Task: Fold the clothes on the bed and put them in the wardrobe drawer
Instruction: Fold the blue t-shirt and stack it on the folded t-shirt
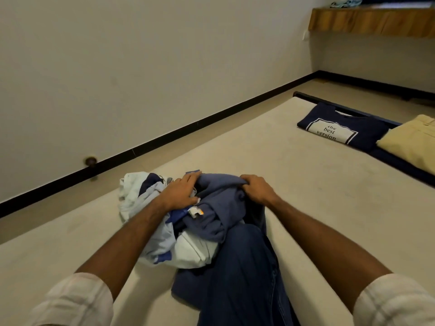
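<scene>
A home bedroom: a low beige mattress bed (270, 147) beside a plain white wall (141, 67), folded clothes, a wooden wall shelf (369, 21).

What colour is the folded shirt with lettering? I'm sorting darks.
Navy blue, with a white printed panel: the folded shirt, head view.
</scene>
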### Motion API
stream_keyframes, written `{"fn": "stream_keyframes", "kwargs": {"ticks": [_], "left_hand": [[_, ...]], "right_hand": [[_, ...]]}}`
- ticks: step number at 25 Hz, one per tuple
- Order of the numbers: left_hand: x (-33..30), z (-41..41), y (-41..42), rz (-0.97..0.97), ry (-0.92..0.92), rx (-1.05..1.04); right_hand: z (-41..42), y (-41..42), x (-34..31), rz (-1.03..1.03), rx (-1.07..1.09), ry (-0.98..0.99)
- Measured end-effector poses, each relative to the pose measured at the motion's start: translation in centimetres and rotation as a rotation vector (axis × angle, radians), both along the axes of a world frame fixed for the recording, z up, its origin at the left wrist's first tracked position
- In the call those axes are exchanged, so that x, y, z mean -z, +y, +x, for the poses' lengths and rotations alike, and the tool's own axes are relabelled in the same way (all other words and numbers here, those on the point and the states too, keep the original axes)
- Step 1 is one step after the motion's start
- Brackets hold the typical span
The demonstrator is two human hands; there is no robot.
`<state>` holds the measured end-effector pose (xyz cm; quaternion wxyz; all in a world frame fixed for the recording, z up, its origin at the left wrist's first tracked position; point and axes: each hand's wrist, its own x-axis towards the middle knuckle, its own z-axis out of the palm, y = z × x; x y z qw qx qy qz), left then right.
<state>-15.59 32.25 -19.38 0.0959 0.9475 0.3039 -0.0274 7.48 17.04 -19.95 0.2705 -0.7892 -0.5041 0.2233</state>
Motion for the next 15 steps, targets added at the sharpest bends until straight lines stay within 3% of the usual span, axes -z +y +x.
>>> {"fn": "stream_keyframes", "kwargs": {"ticks": [2, 5, 8, 11, 13, 15], "left_hand": [[-0.4, -1.0, 1.1, 0.024, 0.052, 0.011], [-0.9, -2.2, 2.2, 0.110, 0.286, 0.060], [-1.6, -0.9, 1.4, 0.069, 0.445, 0.019], [-1.0, 2.2, -1.5, -0.171, 0.286, 0.051], [-0.3, 4.3, -4.4, -0.367, 0.174, 0.139], [1.5, 5.6, -6.3, -0.397, 0.195, 0.198]], "right_hand": [[3.9, -0.1, -2.9, 0.101, 0.193, 0.037], [10.0, -2.9, -4.5, 0.197, 0.451, 0.092], [11.2, -4.6, -3.1, 0.245, 0.531, 0.171], [10.4, -4.5, -2.3, 0.204, 0.542, 0.294], [8.9, -6.0, -1.6, 0.059, 0.540, 0.565], [6.1, -8.5, 0.4, -0.107, 0.450, 0.747]]}}
